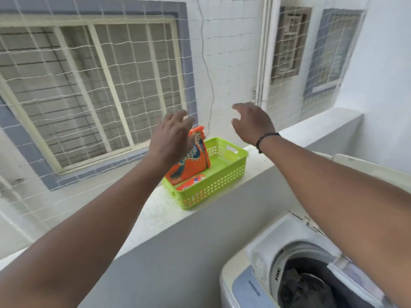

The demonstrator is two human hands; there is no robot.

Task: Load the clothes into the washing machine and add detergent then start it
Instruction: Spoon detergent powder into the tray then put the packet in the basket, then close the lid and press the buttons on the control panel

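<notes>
Since the orange detergent packet (189, 162) leaning in the green basket (222, 185) looks soft and light, pinch its crimped top. Left hand (172, 138) and right hand (253, 123) hover loosely spread, holding nothing.

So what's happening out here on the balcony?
A person is doing laundry. Dark clothes already lie in the open washing machine. Both hands, left hand and right hand, reach empty toward the green basket on the ledge, where an orange detergent packet stands. Neither hand grips it yet.
</notes>
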